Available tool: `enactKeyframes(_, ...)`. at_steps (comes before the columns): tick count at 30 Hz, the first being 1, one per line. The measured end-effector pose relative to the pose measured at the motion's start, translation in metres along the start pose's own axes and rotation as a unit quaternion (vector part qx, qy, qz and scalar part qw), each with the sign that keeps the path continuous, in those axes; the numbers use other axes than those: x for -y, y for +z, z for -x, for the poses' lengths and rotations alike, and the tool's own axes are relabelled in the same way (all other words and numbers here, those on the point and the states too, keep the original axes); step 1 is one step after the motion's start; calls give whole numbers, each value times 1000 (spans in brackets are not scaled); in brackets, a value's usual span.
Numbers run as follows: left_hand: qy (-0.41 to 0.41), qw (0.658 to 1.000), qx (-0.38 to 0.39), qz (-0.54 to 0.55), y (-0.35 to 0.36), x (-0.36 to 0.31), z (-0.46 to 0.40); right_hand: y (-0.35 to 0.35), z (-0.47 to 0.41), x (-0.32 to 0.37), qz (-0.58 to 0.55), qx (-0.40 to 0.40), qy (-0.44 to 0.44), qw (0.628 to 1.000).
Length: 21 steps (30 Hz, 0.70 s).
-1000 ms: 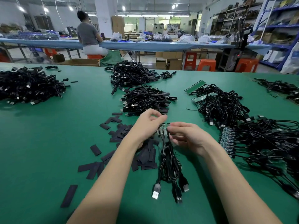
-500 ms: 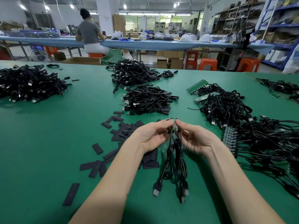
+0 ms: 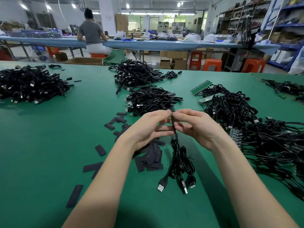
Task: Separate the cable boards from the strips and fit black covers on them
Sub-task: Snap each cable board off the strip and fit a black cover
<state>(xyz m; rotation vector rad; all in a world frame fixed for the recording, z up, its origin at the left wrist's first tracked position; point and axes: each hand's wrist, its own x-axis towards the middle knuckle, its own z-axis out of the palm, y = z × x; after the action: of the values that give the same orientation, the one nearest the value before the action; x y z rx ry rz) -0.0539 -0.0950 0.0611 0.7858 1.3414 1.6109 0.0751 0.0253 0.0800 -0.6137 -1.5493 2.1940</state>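
Observation:
My left hand (image 3: 151, 127) and my right hand (image 3: 195, 127) meet above the green table, both pinching a small cable board (image 3: 172, 117) held upright between the fingertips. Below them hangs a bundle of black USB cables (image 3: 180, 163) with a few more small boards (image 3: 174, 137) at its top; its plugs rest on the table. Flat black covers (image 3: 152, 159) lie scattered under and left of my left hand. Whether a cover sits on the pinched board I cannot tell.
Cable piles lie at far left (image 3: 31, 86), centre back (image 3: 136, 73) and centre (image 3: 151, 101). A tangle of cables on green strips (image 3: 201, 85) fills the right side (image 3: 269, 142). A person sits at a blue bench behind. Orange stools stand beyond the table edge.
Both hands have lifted off the table with the bundle and turned the boards upright, fingertips coming together on one board. The cable plugs now trail lower on the table.

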Motion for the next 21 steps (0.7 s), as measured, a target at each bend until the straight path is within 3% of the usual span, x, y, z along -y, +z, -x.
enactKeyframes(3, 3, 1000, -15, -1, -14, 3, 9, 5, -2, -9, 3, -16, -15, 1000)
enactKeyframes(5, -11, 999, -37, 7, -20, 0, 11, 3, -3, -17, 164, -34, -58, 984)
enactKeyframes(8, -36, 996, -58, 49, -28, -5, 14, 2, -4, -29, 510, 44, -103, 853)
enactKeyframes(10, -41, 994, -72, 67, -31, -6, 14, 8, -3, -33, 602, 91, -73, 790)
enactKeyframes(13, -40, 994, -81, 64, -31, -5, 14, 15, -5, -37, 644, 88, -73, 756)
enactKeyframes(15, -40, 994, -85, 61, -32, -4, 13, 14, -6, -38, 640, 98, -84, 757)
enactKeyframes(17, -42, 994, -84, 60, -32, -3, 13, 10, -5, -35, 600, 103, -79, 789)
enactKeyframes(21, -44, 995, -73, 51, -29, 0, 12, 0, -4, -28, 358, 17, -87, 930)
